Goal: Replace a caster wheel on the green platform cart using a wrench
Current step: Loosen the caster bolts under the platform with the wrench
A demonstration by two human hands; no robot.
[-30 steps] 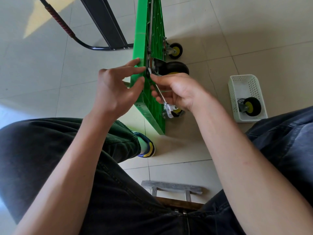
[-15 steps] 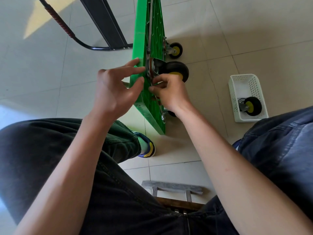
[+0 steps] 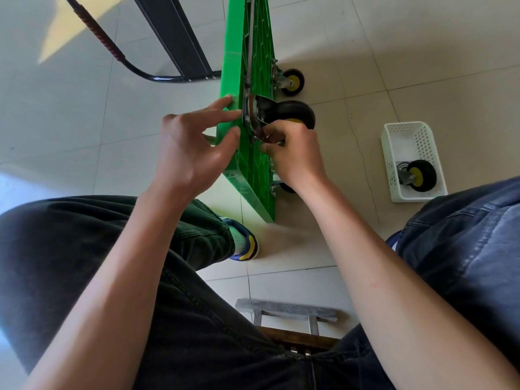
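The left hand (image 3: 188, 153) braced the cart (image 3: 247, 153), fingers spread; the right hand (image 3: 292, 153) pinched the caster (image 3: 281, 114) fastener, which could slip free.

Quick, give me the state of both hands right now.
Left hand: open, fingertips on the edge of the green cart.
Right hand: fingers curled at the caster mount; what they pinch cannot be told.

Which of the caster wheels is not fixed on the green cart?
The caster wheel lying in the white basket on the floor, right of the cart. The others sit bolted on the cart's underside, the big one beside the right hand.
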